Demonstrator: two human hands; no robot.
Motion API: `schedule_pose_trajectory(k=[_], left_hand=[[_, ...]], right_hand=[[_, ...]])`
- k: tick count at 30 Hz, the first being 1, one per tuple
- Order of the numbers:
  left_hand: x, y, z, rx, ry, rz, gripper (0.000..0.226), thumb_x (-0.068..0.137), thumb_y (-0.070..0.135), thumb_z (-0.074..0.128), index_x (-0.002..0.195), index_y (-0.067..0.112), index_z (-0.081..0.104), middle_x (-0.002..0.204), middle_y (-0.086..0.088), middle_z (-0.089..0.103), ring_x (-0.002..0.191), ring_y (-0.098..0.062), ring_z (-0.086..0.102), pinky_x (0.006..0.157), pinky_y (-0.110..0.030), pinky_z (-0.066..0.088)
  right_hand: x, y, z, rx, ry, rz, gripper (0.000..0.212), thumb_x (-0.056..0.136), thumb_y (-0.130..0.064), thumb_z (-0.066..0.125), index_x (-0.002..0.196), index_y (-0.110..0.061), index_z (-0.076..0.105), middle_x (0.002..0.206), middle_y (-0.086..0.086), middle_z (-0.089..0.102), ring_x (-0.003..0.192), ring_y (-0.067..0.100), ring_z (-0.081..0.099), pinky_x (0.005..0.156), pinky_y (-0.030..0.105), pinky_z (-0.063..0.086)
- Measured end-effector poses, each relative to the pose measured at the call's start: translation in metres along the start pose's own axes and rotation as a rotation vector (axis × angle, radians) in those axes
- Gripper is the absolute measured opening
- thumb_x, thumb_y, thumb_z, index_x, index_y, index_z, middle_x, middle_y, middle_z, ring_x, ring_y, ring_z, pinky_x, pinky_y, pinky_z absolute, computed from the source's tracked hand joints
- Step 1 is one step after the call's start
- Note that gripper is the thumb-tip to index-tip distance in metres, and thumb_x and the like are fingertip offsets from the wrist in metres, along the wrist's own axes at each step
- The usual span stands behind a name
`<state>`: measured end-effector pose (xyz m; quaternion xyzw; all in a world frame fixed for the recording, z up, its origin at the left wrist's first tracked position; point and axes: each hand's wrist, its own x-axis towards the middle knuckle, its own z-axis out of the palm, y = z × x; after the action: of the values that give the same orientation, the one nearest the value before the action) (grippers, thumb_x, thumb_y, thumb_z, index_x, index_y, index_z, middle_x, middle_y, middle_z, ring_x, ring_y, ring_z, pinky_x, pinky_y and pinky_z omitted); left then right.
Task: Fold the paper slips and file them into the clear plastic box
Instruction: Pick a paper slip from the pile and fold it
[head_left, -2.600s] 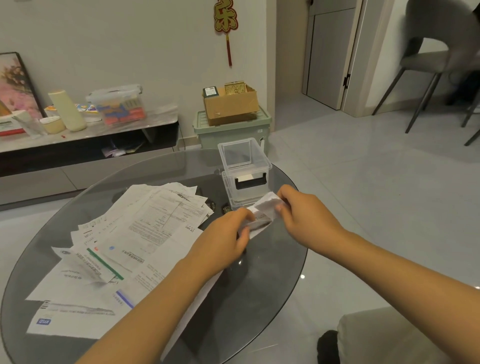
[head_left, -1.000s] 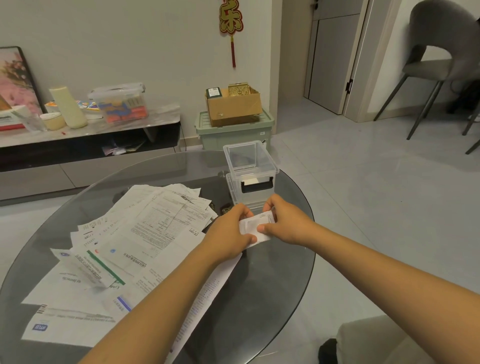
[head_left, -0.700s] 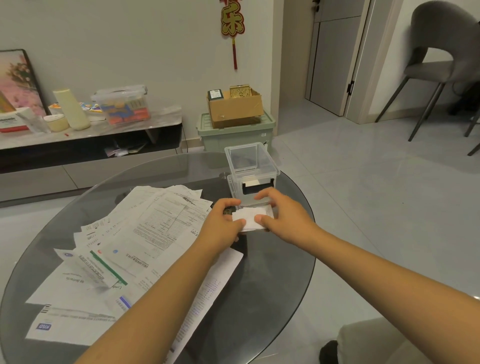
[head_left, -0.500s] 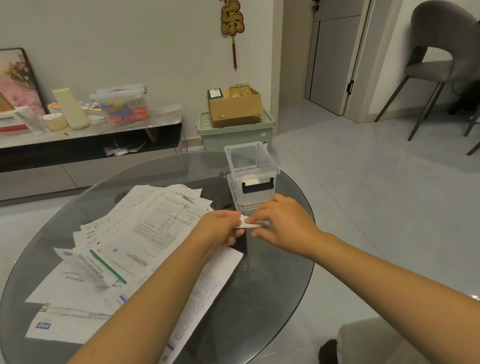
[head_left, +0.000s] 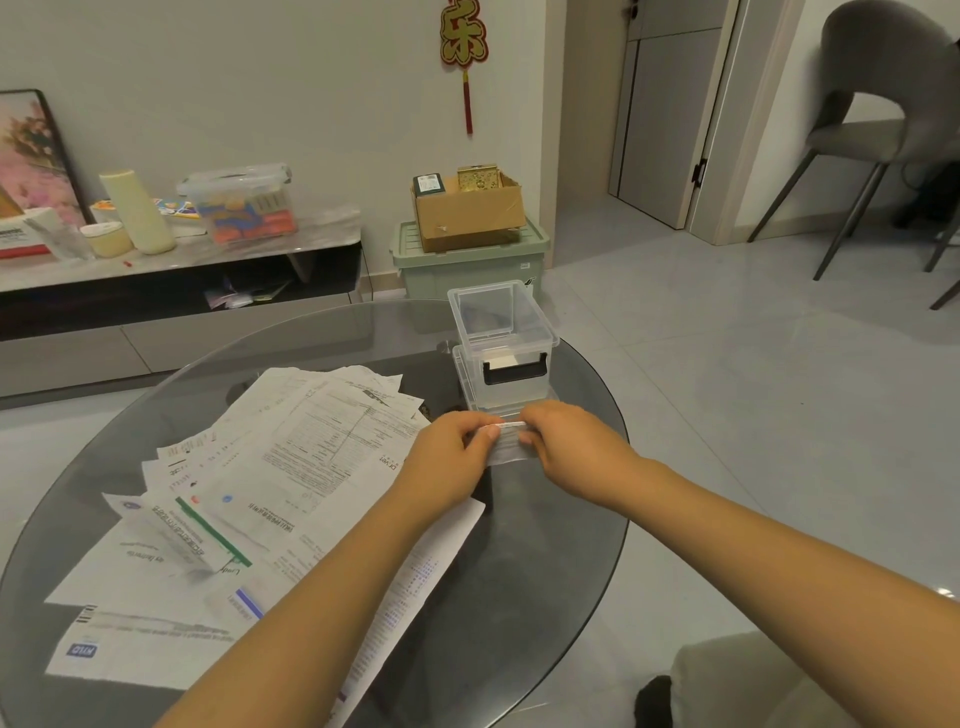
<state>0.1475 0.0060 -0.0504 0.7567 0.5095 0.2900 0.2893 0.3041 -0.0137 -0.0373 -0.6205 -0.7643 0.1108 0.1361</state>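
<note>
Small white folded paper slip (head_left: 508, 446) held just above the round dark glass table (head_left: 545, 571), near its far edge, directly in front of the clear plastic box (head_left: 501, 349). Left hand (head_left: 445, 462) pinching the slip's left end between thumb and curled fingers; right hand (head_left: 571, 452) pinching the right end the same way. Grip at both ends keeps the thin paper taut, probably to sharpen the crease along its upper edge. Held close to the box, presumably to shorten the transfer once folding is complete.

Box standing open at the far edge of the table, black latch handle facing the person, apparently resting on its own lid. One pale slip visible inside, behind the handle; exact contents otherwise hard to tell.

Loose pile of white printed paper slips and sheets (head_left: 249, 483) spread over the left half of the table, within reach of the left hand, partly under the left forearm. Most of the task judged outstanding.
</note>
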Motion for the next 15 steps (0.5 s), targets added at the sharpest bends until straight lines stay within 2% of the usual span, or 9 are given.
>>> schedule_pose_trajectory(k=[2, 5, 8, 10, 15], left_hand=[[-0.001, 0.0, 0.002, 0.021, -0.026, 0.021, 0.025, 0.097, 0.021, 0.046, 0.116, 0.021, 0.063, 0.105, 0.006, 0.06, 0.09, -0.005, 0.053, 0.069, -0.005, 0.033], [-0.002, 0.0, 0.004, 0.038, -0.027, 0.041, 0.024, 0.095, 0.016, 0.05, 0.118, 0.02, 0.058, 0.1, 0.007, 0.056, 0.077, 0.001, 0.05, 0.066, -0.002, 0.036], [-0.003, 0.0, 0.008, 0.068, 0.014, 0.049, 0.014, 0.094, 0.014, 0.051, 0.105, 0.018, 0.059, 0.09, 0.006, 0.058, 0.072, 0.001, 0.05, 0.064, -0.003, 0.036], [-0.004, 0.0, 0.01, 0.084, 0.06, 0.052, 0.01, 0.093, 0.012, 0.052, 0.098, 0.018, 0.06, 0.084, 0.006, 0.058, 0.069, 0.0, 0.049, 0.063, -0.004, 0.036], [-0.001, 0.006, -0.001, 0.097, 0.122, 0.046, 0.012, 0.093, 0.011, 0.052, 0.09, 0.021, 0.057, 0.077, 0.01, 0.054, 0.068, -0.003, 0.048, 0.06, -0.006, 0.034]], right_hand=[[-0.001, 0.0, 0.001, 0.025, -0.008, 0.004, 0.019, 0.098, -0.02, 0.041, 0.105, -0.007, 0.054, 0.106, 0.009, 0.056, 0.084, 0.021, 0.049, 0.073, 0.033, 0.042], [-0.004, -0.002, 0.0, 0.055, -0.007, 0.005, 0.021, 0.098, -0.019, 0.042, 0.114, -0.01, 0.05, 0.11, 0.009, 0.056, 0.091, 0.024, 0.054, 0.076, 0.035, 0.046], [-0.005, -0.002, -0.002, 0.02, -0.001, -0.027, 0.008, 0.097, -0.019, 0.043, 0.098, -0.013, 0.047, 0.104, 0.009, 0.057, 0.08, 0.022, 0.048, 0.065, 0.03, 0.038], [-0.005, -0.003, -0.004, 0.004, 0.003, -0.039, 0.007, 0.097, -0.019, 0.043, 0.09, -0.016, 0.043, 0.099, 0.009, 0.058, 0.076, 0.021, 0.045, 0.063, 0.028, 0.033], [-0.005, -0.009, -0.013, 0.082, 0.072, -0.065, 0.015, 0.097, -0.021, 0.043, 0.105, -0.014, 0.053, 0.088, 0.001, 0.052, 0.075, 0.019, 0.049, 0.064, 0.031, 0.04]])
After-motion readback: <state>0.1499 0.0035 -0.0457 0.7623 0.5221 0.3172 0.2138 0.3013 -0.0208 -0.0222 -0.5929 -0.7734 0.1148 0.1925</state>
